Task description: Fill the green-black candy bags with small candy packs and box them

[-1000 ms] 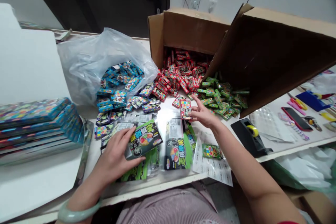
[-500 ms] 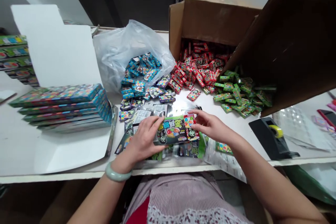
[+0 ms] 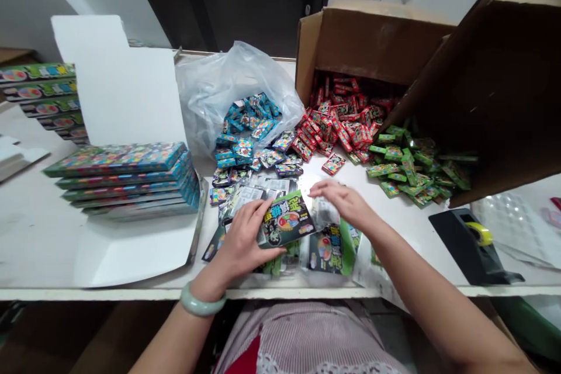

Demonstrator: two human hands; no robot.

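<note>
My left hand [image 3: 243, 242] grips a green-and-black candy packet [image 3: 287, 219] with a colourful wheel printed on it, pressing it against the pile of packets. My right hand [image 3: 344, 198] is just beyond it with its fingers apart, over a clear silvery sleeve [image 3: 325, 210], and holds nothing I can see. Below that hand lies a second green-and-black packet [image 3: 326, 250]. A small red candy box [image 3: 333, 164] sits alone on the table above my right hand. Loose blue boxes [image 3: 248, 123], red boxes [image 3: 342, 123] and green boxes [image 3: 407, 163] lie in heaps farther off.
A clear plastic bag [image 3: 228, 87] holds the blue boxes. A tilted cardboard carton [image 3: 377, 47] spills the red and green ones. Flat stacked display boxes [image 3: 127, 178] rest on an open white carton [image 3: 127, 93] at left. A black tape dispenser [image 3: 468, 245] stands at right, near the white table's front edge [image 3: 87, 294].
The small red box held in my right hand is no longer visible there. That hand has moved away from the left-hand packet, now fingers apart. The view has shifted right.
</note>
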